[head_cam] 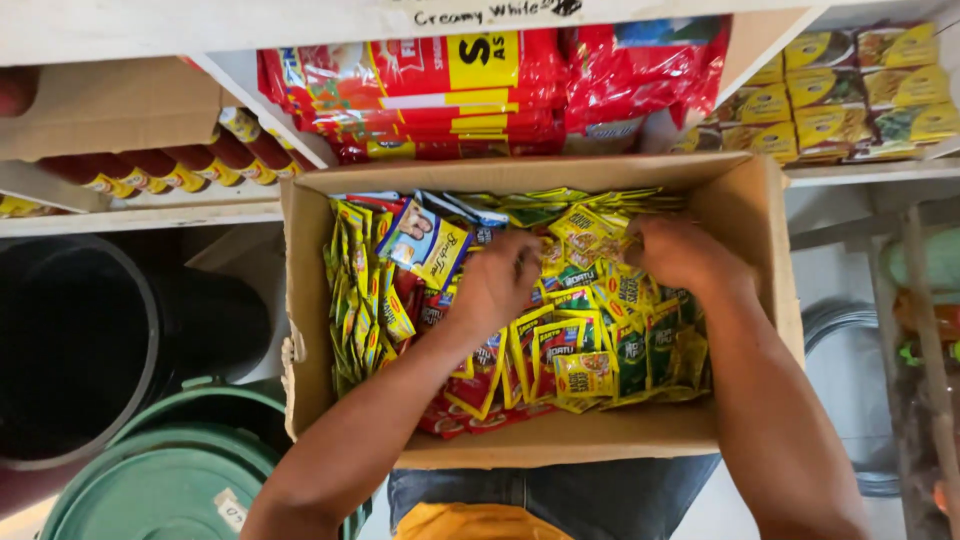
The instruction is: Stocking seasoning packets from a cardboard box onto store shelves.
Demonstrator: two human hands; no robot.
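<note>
Forearms: both reach down from the lower edge of the head view into an open cardboard box (pixel 760 250) held near the lap; blue trousers and a yellow garment show just below it
Left hand (pixel 497 283): knuckles up, fingers curled down into the loose sachets (pixel 585 335) near the middle of the box; the grip looks closed over a few of them, but the fingertips are buried, so what exactly it has cannot be told
Right hand (pixel 680 252): fingers bent and pressed into the yellow and green sachets toward the far right of the box; the grip looks closed around a small bunch, though the palm hides the hold itself
Sachets: lie inside the box; green and yellow ones stand on edge along the left wall, red ones lie along the near edge, a blue and yellow packet (pixel 425 243) sits at the far left
Step in hand: judged from the pose, sorting or gathering sachets inside the box, both hands working the far middle of the heap
Next move calls for: a firm pinch on a thin, slippery bunch and a straight lift clear of the box walls, so that neighbours do not spill
Surroundings: shelves above carry red bags (pixel 440 90), yellow packets (pixel 860 90) and red-capped bottles (pixel 180 165); a green lidded bin (pixel 170 480) and a dark barrel (pixel 80 350) stand at the left
Hidden or unclear: fingertips of both hands; the box floor; the shelf contents cut off at the top; clutter at the right edge too blurred to name
</note>
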